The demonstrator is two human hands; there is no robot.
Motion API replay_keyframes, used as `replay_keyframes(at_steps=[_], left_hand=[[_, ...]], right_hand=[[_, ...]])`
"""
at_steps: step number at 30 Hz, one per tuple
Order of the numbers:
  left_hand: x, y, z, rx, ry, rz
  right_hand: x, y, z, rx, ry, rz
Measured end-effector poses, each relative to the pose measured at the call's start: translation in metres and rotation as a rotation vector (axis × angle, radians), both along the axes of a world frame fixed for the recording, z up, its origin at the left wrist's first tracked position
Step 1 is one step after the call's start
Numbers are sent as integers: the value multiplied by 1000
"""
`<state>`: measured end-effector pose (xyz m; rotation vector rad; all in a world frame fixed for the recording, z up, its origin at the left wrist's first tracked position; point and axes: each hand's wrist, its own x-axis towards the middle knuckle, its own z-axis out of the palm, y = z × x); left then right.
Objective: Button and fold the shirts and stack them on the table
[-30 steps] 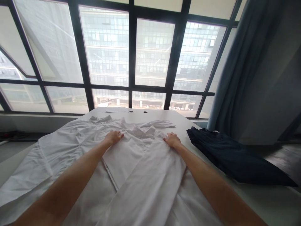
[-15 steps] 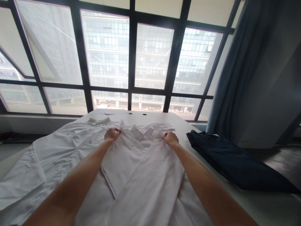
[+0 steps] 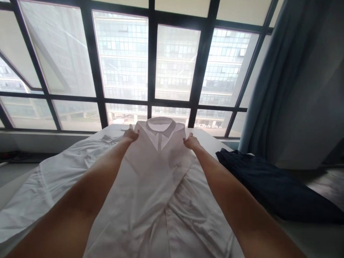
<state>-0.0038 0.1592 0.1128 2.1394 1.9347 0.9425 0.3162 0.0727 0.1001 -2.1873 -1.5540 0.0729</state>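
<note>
A white collared shirt is held up by its shoulders at the middle of the view, collar at the top and front facing me. My left hand pinches its left shoulder edge, and my right hand pinches the right one. The upper part is lifted off the table, while the lower part spreads toward me in loose folds. Just left of my left forearm, another white shirt lies wrinkled on the table.
The white table reaches toward a large black-framed window. Folded dark navy cloth lies at the right side of the table. Behind it hangs a blue-grey curtain.
Both hands have risen slightly with the shirt between them. Its collar and shoulders now stand up in front of the window, where before they lay low over the table.
</note>
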Motion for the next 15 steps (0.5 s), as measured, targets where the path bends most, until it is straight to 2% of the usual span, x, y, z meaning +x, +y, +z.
replay_keyframes(at_steps=[2, 4, 6, 8, 11, 15], left_hand=[[3, -15, -24, -121, 160, -138], [2, -39, -54, -164, 231, -275], [-4, -67, -81, -269, 333, -396], [-14, -94, -101, -309, 380, -452], [-36, -128, -114, -293, 466, -509], [-71, -162, -114, -295, 507, -449]], right_hand=[[-6, -8, -22, -150, -54, 125], [-11, -22, -48, -244, -100, 221], [-13, -40, -72, -321, -169, 253], [-11, -58, -90, -345, -233, 258], [-1, -83, -103, -326, -242, 238], [17, -116, -107, -330, -230, 176]])
